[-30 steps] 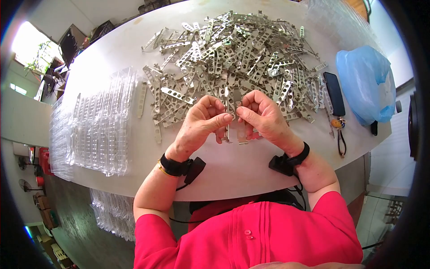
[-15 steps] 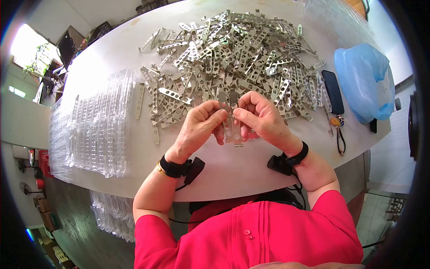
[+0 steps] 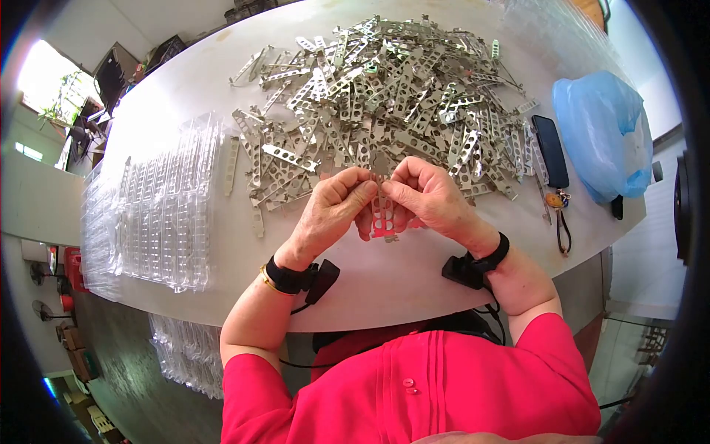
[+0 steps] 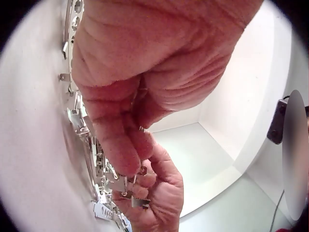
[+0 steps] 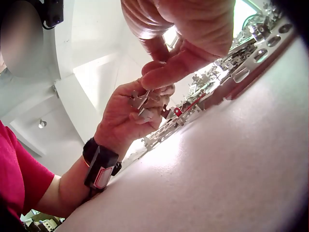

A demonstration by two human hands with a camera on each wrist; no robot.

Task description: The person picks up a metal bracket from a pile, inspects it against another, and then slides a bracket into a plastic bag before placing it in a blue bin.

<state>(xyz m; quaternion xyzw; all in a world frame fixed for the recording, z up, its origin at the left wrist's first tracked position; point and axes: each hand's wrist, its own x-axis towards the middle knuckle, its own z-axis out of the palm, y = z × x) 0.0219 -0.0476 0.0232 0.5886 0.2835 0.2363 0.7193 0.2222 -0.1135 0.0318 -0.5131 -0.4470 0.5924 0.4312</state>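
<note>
Two slim metal brackets (image 3: 381, 219) with a row of round holes stand upright, overlapping face to face between the hands in the head view. My left hand (image 3: 333, 209) pinches them from the left, thumb and index finger at the upper half. From the right, my right hand (image 3: 430, 198) pinches them at about the same height. Bent tabs at the brackets' lower ends (image 5: 143, 104) stick out below the fingers in the right wrist view. Just beyond the hands lies a large heap of similar brackets (image 3: 399, 96). The fingers hide the brackets' middle.
Clear plastic trays (image 3: 166, 214) are stacked on the table's left side. To the right lie a dark phone (image 3: 551, 152), a key bunch (image 3: 558, 201) and a blue plastic bag (image 3: 603, 137). More clear plastic (image 3: 566, 37) sits at the far right. The table's edge (image 3: 384, 326) runs before the person's body.
The two brackets, tilted and side by side half a second ago, now overlap as one strip with a red reflection. The hands have come slightly closer together; the heap has not changed.
</note>
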